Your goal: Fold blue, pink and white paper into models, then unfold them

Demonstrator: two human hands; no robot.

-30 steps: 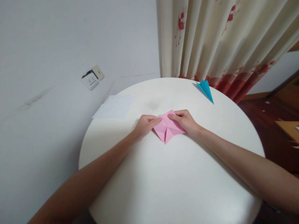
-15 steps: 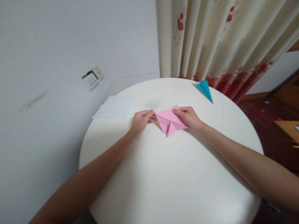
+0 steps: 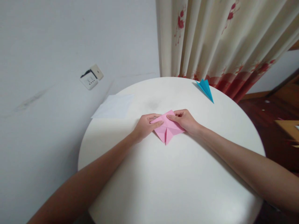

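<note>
- Your left hand (image 3: 145, 126) presses down on the left corner of the pink paper (image 3: 167, 129), thumb laid over the top of the sheet and the other fingers curled at its edge, so the hand is closed on the paper rather than spread.
- Your right hand (image 3: 184, 120) pinches the upper right edge of the same sheet, thumb on top and fingers bent behind; it too is holding the paper.
- The pink paper lies between your two grips, flat on the round white table (image 3: 177, 186), its pointed end aimed back toward you, below both hands.
- As far as done work goes: the sheet is already well folded. It shows a centre crease running down to the point and layered flaps on either side, so several folds appear finished.
- What seems left: the shape is still a flat, kite-like packet and not a finished figure. I judge this as roughly mid-way, with more folds to come.
- Beyond your right hand, well apart near the table's far edge, sits a blue folded paper (image 3: 205, 88) that looks complete, a pointed shape.
- Beyond your left hand, near the table's far-left edge, lies a white sheet (image 3: 114, 106), flat and seemingly unfolded.
- A flowered curtain (image 3: 221, 40) hangs behind the table, and a wall socket (image 3: 90, 80) sits on the wall past your left hand.
</note>
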